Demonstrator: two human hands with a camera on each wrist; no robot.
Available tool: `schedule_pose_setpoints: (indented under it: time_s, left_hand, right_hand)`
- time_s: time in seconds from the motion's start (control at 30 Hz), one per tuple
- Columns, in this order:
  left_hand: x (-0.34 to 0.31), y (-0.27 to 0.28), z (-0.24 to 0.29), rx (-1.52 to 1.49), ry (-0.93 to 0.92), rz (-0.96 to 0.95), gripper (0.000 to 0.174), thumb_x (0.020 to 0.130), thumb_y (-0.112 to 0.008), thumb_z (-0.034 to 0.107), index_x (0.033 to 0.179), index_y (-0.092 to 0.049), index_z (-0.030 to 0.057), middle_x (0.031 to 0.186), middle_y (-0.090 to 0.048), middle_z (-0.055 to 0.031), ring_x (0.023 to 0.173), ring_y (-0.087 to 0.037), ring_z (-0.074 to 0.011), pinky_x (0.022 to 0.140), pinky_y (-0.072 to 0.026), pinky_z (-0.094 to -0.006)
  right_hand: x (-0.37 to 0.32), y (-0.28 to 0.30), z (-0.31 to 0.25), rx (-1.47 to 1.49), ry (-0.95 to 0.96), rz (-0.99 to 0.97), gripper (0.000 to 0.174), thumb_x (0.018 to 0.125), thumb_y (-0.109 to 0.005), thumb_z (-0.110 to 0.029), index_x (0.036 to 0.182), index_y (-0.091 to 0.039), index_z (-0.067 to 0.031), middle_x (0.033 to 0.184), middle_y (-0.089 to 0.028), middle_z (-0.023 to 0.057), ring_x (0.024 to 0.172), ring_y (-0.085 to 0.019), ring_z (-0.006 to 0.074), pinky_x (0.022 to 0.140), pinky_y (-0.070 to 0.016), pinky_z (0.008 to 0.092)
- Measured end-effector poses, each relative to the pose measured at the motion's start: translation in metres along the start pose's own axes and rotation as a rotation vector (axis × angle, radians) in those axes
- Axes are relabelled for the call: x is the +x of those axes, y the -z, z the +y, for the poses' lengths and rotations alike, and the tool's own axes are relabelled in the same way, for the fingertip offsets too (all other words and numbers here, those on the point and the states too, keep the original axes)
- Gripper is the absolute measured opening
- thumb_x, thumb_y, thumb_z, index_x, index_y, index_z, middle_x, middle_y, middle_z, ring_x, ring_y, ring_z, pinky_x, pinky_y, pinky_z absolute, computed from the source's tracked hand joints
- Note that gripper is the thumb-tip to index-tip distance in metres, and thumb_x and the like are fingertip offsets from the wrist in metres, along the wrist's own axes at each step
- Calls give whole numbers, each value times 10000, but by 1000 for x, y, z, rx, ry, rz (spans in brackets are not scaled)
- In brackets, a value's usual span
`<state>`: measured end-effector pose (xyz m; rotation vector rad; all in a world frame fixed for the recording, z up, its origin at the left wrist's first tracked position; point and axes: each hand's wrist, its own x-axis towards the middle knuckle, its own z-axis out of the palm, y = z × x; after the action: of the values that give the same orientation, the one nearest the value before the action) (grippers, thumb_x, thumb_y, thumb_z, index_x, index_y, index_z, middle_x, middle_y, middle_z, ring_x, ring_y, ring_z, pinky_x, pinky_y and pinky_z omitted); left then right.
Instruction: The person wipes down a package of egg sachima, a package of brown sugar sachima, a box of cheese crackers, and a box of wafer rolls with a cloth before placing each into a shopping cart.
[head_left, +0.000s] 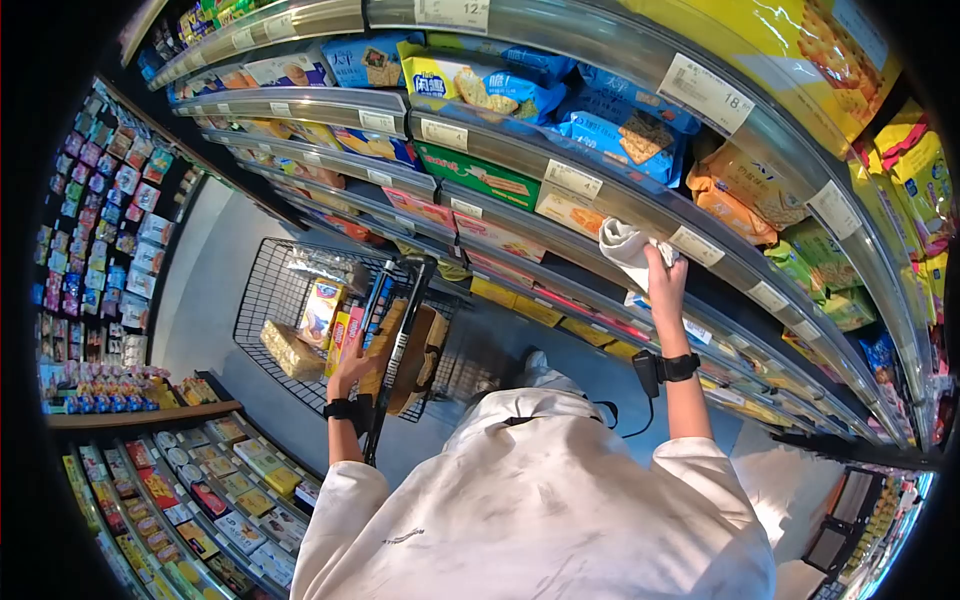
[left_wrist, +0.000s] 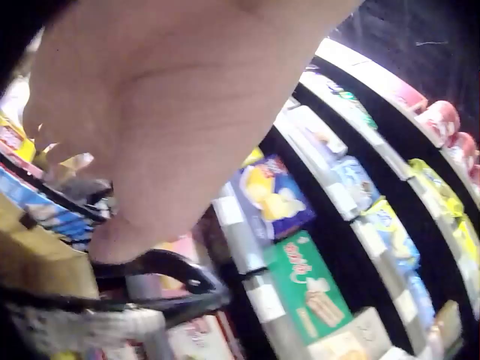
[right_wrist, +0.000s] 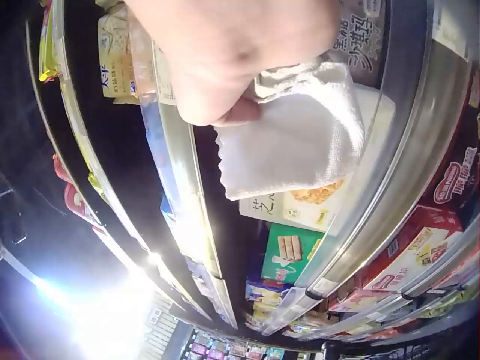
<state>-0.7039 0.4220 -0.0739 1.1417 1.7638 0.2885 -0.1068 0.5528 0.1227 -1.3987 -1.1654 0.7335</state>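
In the head view, my right hand [head_left: 667, 285] grips a folded white cloth [head_left: 625, 247] at the edge of a shelf. In the right wrist view the cloth [right_wrist: 296, 142] overlaps a pale box [right_wrist: 300, 210] of snacks, with a green box [right_wrist: 289, 255] beyond. My left hand [head_left: 352, 368] is down at the black wire shopping cart [head_left: 262, 345], its fingers curled over the cart's near rim beside the black handle [head_left: 398, 350]. The left wrist view shows its thumb close to a black plastic loop [left_wrist: 202, 292]; the fingertips are partly hidden.
Inside the cart lie a bag of pale snacks [head_left: 290, 350], a yellow-and-white box [head_left: 321, 310] and a pink box [head_left: 345, 335]. Blue biscuit bags [head_left: 625, 135] fill the shelf above my right hand. Price tags [head_left: 697, 246] line the shelf edges. Another stocked display [head_left: 200, 480] stands at lower left.
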Motion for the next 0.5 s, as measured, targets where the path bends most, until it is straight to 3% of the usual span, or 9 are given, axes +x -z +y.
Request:
schedule_pose_setpoints:
  time_s: [0.03,0.17,0.23,0.27,0.33,0.4,0.43,0.5]
  left_hand:
    - [-9,7,30,8,5,13,848,857,-709,283,1561,-302,44,1412,-520,-206,1258,-524,-315,1035,-427,-384]
    - [-60,-5,198,-45,-374,319,592,1005,-624,286,1494,-416,23,1355,-599,-186,1276,-566,-293,1058,-446,-371]
    - [-75,-10,279,-225,-500,76,493,1035,-587,259,1442,-481,1,1383,-596,-170,1306,-561,-259,1082,-435,-358]
    - [-81,-14,312,-294,-560,12,468,1045,-563,236,1435,-486,-10,1393,-585,-168,1302,-561,-245,1069,-451,-349]
    - [-88,-27,362,-362,-605,-39,444,1054,-540,213,1429,-491,-20,1403,-574,-167,1297,-562,-232,1056,-467,-339]
    - [-90,-40,391,-825,-615,-211,446,1053,-493,155,1443,-447,-56,1420,-547,-201,1321,-544,-293,1089,-448,-381]
    - [-82,-46,392,-823,-591,-191,446,1053,-493,155,1443,-447,-56,1420,-547,-201,1321,-544,-293,1089,-448,-381]
    - [-63,-54,390,-1382,-537,-316,507,1027,-479,136,1482,-380,-65,1483,-473,-238,1370,-482,-353,1128,-413,-427]
  right_hand:
    - [1,0,-2,15,-1,-4,254,923,-629,-145,1060,-660,66,986,-707,81,896,-614,142,838,-483,317]
    - [-5,9,3,4,58,-52,243,926,-624,-131,1063,-657,67,983,-698,70,889,-612,147,828,-488,317]
    - [-6,15,3,-2,-14,-97,231,925,-627,-120,1064,-659,61,988,-696,92,895,-632,176,829,-499,327]
    - [-5,15,9,-92,148,-80,219,919,-635,-100,1068,-661,57,1002,-698,121,904,-658,214,828,-511,345]
    - [-2,20,10,-94,183,-94,215,913,-641,-89,1071,-664,55,1016,-700,132,908,-666,226,830,-513,352]
    - [2,23,14,-130,272,-99,208,900,-657,-69,1070,-668,52,1011,-703,139,913,-678,234,827,-517,356]
    - [2,26,10,-66,177,-162,208,897,-660,-70,1072,-684,40,1016,-715,148,904,-683,259,842,-517,372]
    - [3,31,12,-227,352,-213,254,873,-662,-60,1115,-711,3,1056,-730,139,877,-679,306,854,-519,402]
